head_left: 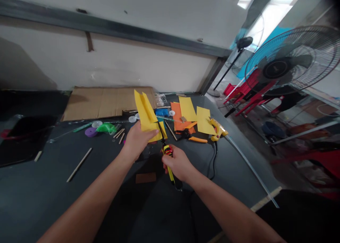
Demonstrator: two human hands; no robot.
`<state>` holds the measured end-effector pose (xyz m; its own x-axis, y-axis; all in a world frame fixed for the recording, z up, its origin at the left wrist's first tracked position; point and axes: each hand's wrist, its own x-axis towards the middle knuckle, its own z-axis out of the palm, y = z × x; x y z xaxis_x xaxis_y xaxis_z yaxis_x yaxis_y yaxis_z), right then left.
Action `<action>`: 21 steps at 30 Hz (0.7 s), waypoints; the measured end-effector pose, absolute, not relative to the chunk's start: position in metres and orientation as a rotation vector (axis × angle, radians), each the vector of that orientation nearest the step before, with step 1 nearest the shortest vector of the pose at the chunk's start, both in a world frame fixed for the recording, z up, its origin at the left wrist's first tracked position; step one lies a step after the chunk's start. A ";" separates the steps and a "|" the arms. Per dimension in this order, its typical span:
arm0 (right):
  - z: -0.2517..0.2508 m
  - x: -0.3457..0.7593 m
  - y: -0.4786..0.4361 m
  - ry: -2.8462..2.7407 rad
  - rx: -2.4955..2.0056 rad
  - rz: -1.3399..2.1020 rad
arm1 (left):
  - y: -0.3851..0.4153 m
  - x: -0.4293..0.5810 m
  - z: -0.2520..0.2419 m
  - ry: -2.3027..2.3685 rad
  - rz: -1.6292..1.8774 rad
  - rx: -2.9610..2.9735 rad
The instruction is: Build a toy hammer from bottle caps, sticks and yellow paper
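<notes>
My left hand is closed on a folded piece of yellow card, its thumb lying across the lower part. The card is raised over the table, with its flaps standing up. In my right hand is a yellow-and-black utility knife with red parts. Its long dark blade points up and away, against or just beside the card's right edge; I cannot tell whether it is cutting in. Below my hands a small brown rectangular piece lies on the dark table.
Behind lies a cardboard sheet. To the right are yellow sheets, orange-handled pliers, a yellow glue gun with its cord, and a clear rod. A wooden stick and purple roll lie left; a fan stands right.
</notes>
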<state>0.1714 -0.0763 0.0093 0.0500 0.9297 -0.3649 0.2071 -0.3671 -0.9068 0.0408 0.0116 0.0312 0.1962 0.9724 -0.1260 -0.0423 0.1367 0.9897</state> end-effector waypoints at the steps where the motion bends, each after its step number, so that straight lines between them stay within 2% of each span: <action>1: 0.009 0.172 -0.076 -1.161 -1.671 1.364 | 0.012 0.041 0.031 1.091 0.988 1.163; 11: 0.003 0.177 -0.077 -1.176 -1.695 1.368 | 0.016 0.042 0.025 1.113 0.979 1.197; 18: 0.011 0.190 -0.068 -0.963 -1.610 1.457 | 0.045 0.010 0.053 1.328 1.094 1.335; 21: 0.017 0.198 -0.066 -0.966 -1.603 1.421 | 0.074 -0.012 0.063 1.566 0.874 1.534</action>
<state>0.1980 -0.0658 0.0174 0.0897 0.9077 -0.4100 0.0477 -0.4151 -0.9085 -0.0122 0.0737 0.0627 0.0123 0.9984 -0.0557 0.4765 0.0431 0.8781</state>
